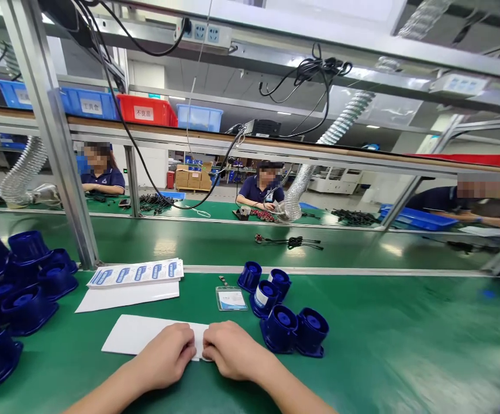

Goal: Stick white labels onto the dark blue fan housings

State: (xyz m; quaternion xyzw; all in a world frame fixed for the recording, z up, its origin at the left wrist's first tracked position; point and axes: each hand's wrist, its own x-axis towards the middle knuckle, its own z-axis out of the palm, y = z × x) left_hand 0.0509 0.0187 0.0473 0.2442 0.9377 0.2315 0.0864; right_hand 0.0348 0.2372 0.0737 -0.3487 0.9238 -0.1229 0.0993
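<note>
A white sheet of paper (131, 334) lies on the green bench right in front of me. My left hand (168, 352) is closed on its near part, with thumb and fingers pressed together. Close beside it, my right hand (231, 349) pinches the right end of the same sheet, a small gap between the two hands. Fingertips and the paper inside them are partly hidden. Behind the sheet lie a stack of printed blue-and-white label sheets (140, 272) and a blank white sheet (125, 299). Several dark blue round housings (279, 325) stand right of my right hand; one (264, 299) bears a white label.
Many more blue housings (28, 307) crowd the left side. A clear-cased card (231, 299) lies behind my hands. A metal post (56, 138) rises at left, and cables hang overhead. Across the bench, co-workers (261, 187) sit among black cables (295, 242) and a blue tray (420, 217).
</note>
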